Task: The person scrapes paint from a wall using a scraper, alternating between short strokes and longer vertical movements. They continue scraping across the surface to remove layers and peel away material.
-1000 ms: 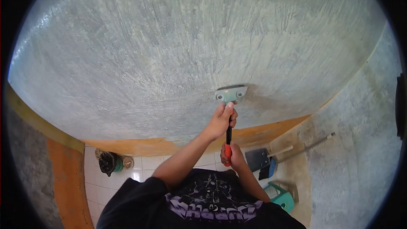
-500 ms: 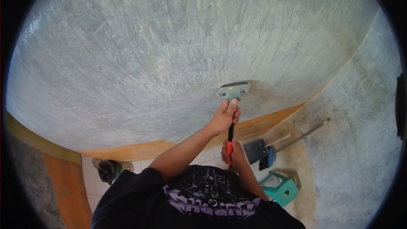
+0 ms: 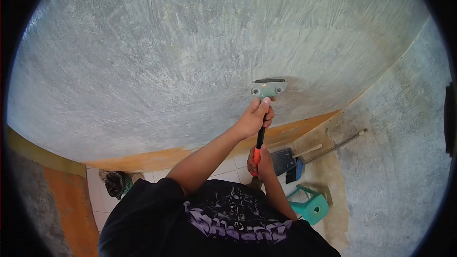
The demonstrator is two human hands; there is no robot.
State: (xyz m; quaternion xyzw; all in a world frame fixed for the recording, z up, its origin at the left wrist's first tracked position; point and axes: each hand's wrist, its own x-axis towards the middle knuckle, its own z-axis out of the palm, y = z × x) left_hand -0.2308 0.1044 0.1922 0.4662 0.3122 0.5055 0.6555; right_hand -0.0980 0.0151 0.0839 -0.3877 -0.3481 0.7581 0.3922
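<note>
Against the grey scraped wall [image 3: 190, 57] the scraper [image 3: 269, 87] has climbed toward 12 o'clock since a second ago, baring more plaster, with the left hand [image 3: 254, 119] clamped below its head and the right hand [image 3: 259, 162] clamped on the orange handle.

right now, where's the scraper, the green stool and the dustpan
scraper [image 3: 269, 87]: head view, on its metal head against the wall
green stool [image 3: 312, 208]: head view, on the seat top
dustpan [image 3: 283, 160]: head view, on its dark pan
</note>
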